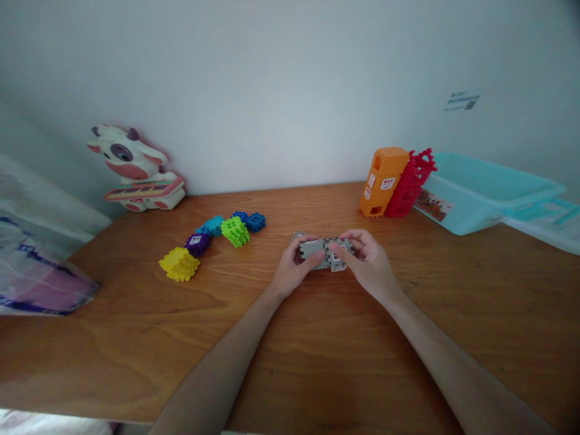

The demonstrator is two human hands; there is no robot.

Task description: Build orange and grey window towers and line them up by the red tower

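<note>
Gray toothed blocks (312, 248), joined edge to edge in a short row, just above or upon the wooden tabletop (290, 350), near the middle of the view. Clamped at one end by the left hand (290, 269), with thumb across the near face and fingers curled behind; gripped at the other by the right hand (372, 263), likewise with thumb in front and fingertips at the top and far edge. Close together, on the same row of blocks. On the right part of the row, white labels with a printed window pattern, partly covered by the right thumb. Behind the left fingers, perhaps another gray piece (298, 234), too hidden to tell whether joined or loose

Left of the hands, well apart from them, a slanting line of colored clusters: yellow (180, 264) nearest, then purple (197, 243) with a white label, light blue (211, 226), lime green (235, 231) and dark blue (257, 222). Farther back on the right, an upright orange stack (383, 170) with window labels, and just beside it a leaning red stack (405, 187). Right of these, a turquoise bin (471, 211) with a picture sticker on its side, close to a flat turquoise piece (546, 211)

At the back left, against the pale wall (290, 90), a cow-shaped toy keyboard (136, 172); nearer on that side, a clear plastic bag (43, 275) with blue print. High on the right of the wall, a small printed strip (462, 101)
</note>
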